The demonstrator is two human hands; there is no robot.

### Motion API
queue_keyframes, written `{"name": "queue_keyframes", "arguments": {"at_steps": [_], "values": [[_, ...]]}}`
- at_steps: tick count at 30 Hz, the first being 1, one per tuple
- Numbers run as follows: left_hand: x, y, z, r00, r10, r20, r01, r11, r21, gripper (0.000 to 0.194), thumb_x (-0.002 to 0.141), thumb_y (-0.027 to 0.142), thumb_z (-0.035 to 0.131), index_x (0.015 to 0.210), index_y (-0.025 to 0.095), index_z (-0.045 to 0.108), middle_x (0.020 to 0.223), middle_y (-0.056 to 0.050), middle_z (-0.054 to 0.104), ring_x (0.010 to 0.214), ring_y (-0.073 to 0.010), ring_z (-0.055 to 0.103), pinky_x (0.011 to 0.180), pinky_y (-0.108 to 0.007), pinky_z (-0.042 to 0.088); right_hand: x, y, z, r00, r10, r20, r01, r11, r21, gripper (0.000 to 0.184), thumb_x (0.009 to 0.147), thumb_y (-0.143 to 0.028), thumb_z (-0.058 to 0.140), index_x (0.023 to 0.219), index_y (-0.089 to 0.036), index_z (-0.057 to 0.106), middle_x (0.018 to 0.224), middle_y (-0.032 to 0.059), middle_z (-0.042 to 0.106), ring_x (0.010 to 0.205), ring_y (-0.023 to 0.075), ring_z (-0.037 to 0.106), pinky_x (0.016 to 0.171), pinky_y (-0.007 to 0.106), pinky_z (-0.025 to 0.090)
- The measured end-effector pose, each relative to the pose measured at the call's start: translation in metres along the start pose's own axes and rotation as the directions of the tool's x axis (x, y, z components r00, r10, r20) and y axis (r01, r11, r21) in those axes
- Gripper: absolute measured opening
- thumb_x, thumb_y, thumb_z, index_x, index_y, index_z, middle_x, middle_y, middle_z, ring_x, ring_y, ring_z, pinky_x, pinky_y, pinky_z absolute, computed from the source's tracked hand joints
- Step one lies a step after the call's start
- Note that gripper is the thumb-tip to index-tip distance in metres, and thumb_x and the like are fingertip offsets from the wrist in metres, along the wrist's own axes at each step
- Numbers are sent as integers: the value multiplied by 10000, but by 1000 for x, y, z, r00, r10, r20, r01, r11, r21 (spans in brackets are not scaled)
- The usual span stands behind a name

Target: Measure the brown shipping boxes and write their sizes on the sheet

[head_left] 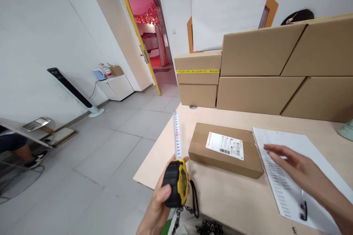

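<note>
Your left hand: grip wrapped round the tape measure, blade out beside the carton on the tabletop; your right hand: grip loosely spread over the printed sheet

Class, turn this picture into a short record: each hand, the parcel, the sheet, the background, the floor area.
Left hand: gripping black-and-yellow tape measure, blade partly extended
Right hand: open over the sheet; contact unclear
Parcel: brown cardboard, shipping label on top
Sheet: printed, pen on it
Background: stacked cardboard boxes
Floor area: tower fan near wall
</note>
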State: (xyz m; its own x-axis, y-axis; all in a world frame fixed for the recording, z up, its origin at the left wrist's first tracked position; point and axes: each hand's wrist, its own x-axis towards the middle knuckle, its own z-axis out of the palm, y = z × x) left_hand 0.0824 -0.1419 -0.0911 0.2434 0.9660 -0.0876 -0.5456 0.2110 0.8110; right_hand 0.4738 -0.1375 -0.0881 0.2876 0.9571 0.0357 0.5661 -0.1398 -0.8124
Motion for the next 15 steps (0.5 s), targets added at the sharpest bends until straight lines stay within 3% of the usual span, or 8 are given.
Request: {"name": "queue_keyframes", "arguments": {"at_steps": [4,6,8,11,15], "values": [[23,-10,-9,997,-19,-78,19,1000,7,728,725,424,745,1393,275,493,1392,-121,536,977,-297,640,783,-411,554,-55,35,37,999,36,28,-40,987,158,705,808,-640,586,1417,-295,503,1467,104,521,1282,346,538,1037,475,468],[32,-15,-9,997,-63,-39,63,998,-15,716,712,405,760,1370,263,516,1260,-107,612,950,-292,649,762,-413,565,-71,30,55,996,37,77,-55,966,251,808,827,-633,563,1527,-305,327,1555,102,395,1333,318,488,1050,430,458],[35,-13,-7,996,-89,16,89,996,-23,718,702,384,768,1363,250,523,1141,-94,650,957,-298,652,767,-414,568,-77,17,61,994,58,97,-85,951,296,862,840,-628,551,1566,-319,205,1581,106,346,1299,303,529,1023,407,482],[36,4,1,995,-40,97,45,998,-52,708,709,386,744,1365,242,517,1197,-108,641,965,-309,662,774,-426,569,-68,-4,50,998,38,48,-47,974,221,951,766,-636,639,1561,-320,222,1478,132,493,1172,317,626,936,420,543],[46,39,22,983,40,177,-23,995,-96,690,716,403,723,1354,245,513,1349,-119,573,972,-328,668,802,-476,565,-30,-24,25,987,-118,-105,115,993,-28,990,679,-660,699,1527,-328,311,1150,112,655,900,302,675,818,458,565]]}}
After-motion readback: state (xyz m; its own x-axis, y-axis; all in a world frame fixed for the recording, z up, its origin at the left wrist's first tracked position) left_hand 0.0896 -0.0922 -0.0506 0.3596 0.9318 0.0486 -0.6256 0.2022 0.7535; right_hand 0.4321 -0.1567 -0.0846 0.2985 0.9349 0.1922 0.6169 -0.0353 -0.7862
